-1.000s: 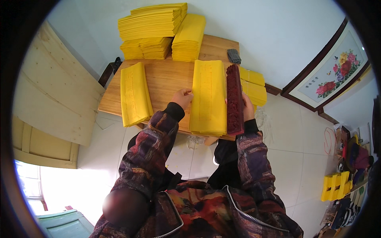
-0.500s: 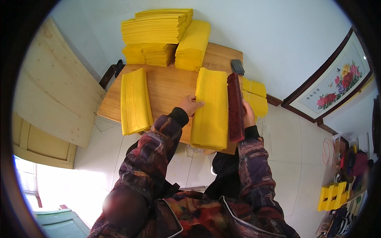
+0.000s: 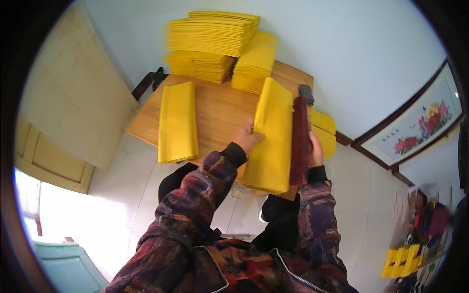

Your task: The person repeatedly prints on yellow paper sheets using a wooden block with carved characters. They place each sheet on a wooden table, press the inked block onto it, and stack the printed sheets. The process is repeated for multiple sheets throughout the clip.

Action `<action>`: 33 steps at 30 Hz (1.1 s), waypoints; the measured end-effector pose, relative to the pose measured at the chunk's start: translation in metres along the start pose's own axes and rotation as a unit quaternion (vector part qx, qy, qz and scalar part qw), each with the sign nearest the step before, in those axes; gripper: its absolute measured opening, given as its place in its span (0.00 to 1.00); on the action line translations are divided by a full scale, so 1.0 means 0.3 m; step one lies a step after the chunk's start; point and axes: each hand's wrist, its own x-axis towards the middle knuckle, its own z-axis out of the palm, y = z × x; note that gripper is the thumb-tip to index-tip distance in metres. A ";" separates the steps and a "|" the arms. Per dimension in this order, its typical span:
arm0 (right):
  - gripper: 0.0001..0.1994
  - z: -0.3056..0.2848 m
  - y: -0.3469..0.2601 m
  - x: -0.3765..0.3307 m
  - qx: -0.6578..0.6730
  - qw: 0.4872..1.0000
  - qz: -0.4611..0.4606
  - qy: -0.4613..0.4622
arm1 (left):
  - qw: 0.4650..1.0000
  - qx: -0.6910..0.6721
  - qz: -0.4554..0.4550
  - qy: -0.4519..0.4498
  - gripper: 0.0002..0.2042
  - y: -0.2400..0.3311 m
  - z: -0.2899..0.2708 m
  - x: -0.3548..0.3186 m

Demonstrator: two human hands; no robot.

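Observation:
A long stack of folded yellow paper [image 3: 271, 141] lies near the right side of the wooden table, its near end at the front edge. My left hand [image 3: 248, 136] has its thumb over the stack's left edge, with the other fingers closed against that side. Along the stack's right side stands a dark red carved block [image 3: 299, 141], long and narrow, tipped on its edge. My right hand [image 3: 315, 150] grips this block from its right side, the fingers partly hidden behind it. A second folded yellow bundle [image 3: 178, 124] lies to the left, apart from both hands.
Tall piles of yellow paper [image 3: 210, 36] stand at the back of the wooden table [image 3: 220, 107]. A small grey block [image 3: 306, 94] sits at the back right corner. More yellow bundles [image 3: 323, 139] are beyond the right edge. A framed flower picture [image 3: 415, 122] leans against the wall.
The whole view has shifted, so the table appears farther right. The yellow stack under my left hand looks a little more slanted. My right hand keeps its hold on the red block.

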 end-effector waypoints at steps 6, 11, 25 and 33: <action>0.16 0.006 -0.013 -0.024 0.067 0.995 0.070 0.007 | 0.998 -0.024 0.036 0.046 0.21 0.031 -0.102 -0.050; 0.14 0.009 -0.052 -0.100 0.121 0.990 0.064 0.047 | 0.989 -0.123 0.083 0.015 0.22 0.079 -0.261 -0.130; 0.19 -0.113 -0.034 -0.177 0.146 0.989 0.019 0.016 | 0.980 -0.115 0.118 0.113 0.19 0.306 -0.671 -0.353; 0.16 -0.125 -0.037 -0.261 0.102 0.994 0.005 0.035 | 0.982 0.001 0.039 0.187 0.16 0.313 -0.943 -0.357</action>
